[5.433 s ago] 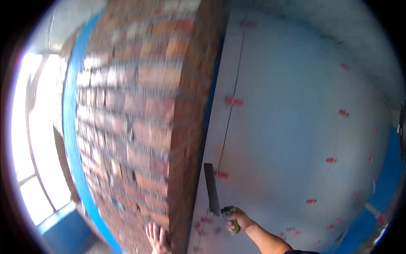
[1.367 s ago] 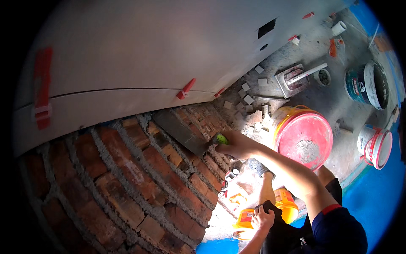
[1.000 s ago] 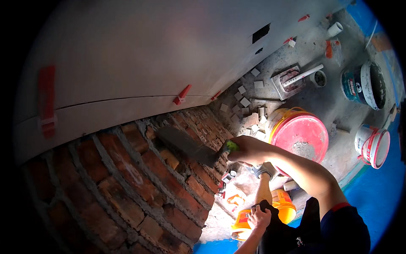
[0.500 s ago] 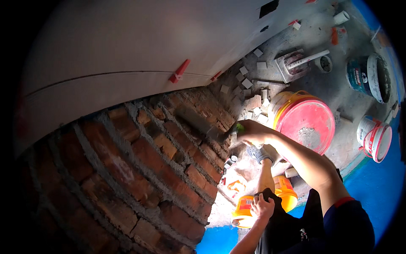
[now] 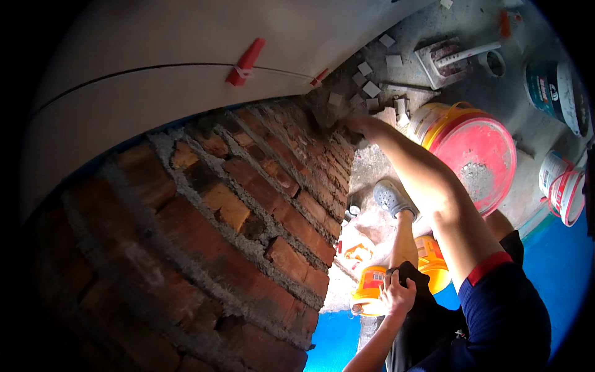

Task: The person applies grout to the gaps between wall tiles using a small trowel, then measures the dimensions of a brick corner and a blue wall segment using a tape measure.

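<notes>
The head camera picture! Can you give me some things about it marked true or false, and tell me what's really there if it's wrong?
1. The right hand is at the far end of the brick wall. True.

2. The left hand is pressed against the bricks. False: the left hand is on the dark cloth at the knee.

3. The big bucket has a grey patch on its red top. True.

4. The shoe is bright red. False: the shoe is grey.

5. A red wedge is on the pale panel. True.

6. The little square pieces are green. False: the square pieces are pale.
</notes>
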### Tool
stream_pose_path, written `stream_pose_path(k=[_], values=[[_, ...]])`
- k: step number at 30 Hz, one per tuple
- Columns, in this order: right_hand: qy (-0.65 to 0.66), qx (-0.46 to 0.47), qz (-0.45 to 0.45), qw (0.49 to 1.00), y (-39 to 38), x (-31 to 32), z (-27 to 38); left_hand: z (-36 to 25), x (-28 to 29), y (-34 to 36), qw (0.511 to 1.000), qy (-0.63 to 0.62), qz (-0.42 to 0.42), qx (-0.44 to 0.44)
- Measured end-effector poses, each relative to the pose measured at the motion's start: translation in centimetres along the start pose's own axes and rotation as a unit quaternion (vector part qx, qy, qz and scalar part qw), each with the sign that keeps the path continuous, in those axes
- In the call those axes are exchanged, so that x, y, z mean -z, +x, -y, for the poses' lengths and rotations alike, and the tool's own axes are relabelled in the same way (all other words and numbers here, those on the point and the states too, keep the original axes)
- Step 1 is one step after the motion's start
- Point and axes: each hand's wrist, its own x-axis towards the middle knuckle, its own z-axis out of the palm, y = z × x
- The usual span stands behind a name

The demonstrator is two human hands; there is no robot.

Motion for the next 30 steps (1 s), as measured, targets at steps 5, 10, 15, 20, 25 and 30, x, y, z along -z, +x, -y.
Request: stream_pose_path(k=[5, 10, 15, 20, 25, 30], values=[[-0.037, 0.051, 0.034, 0.997, 1.2, -1.6, 1.5, 1.0, 0.3, 0.3, 0.999, -0.030, -0.007, -0.013], [-0.099, -0.070, -0.026, 0.992, 0.9, -1.8, 3.6, 0.6, 0.7, 0.4, 0.999, -0.035, -0.015, -0.014], [-0.078, -0.004, 0.011, 0.997, -0.1, -2.9, 4.1, 1.0, 0.6, 0.3, 0.997, -0.058, -0.036, -0.023], [-0.118, -0.033, -0.017, 0.992, -3.0, -1.9, 5.0, 0.9, 0.2, 0.6, 0.998, -0.051, -0.033, -0.031], [-0.299, -0.014, -0.055, 0.953, -3.8, -0.6, 4.4, 0.6, 0.5, 0.5, 0.997, -0.052, -0.041, -0.043], [-0.261, 0.011, -0.094, 0.961, -4.9, -0.9, 3.4, 0.3, 1.0, 0.5, 0.999, -0.034, -0.009, -0.016]])
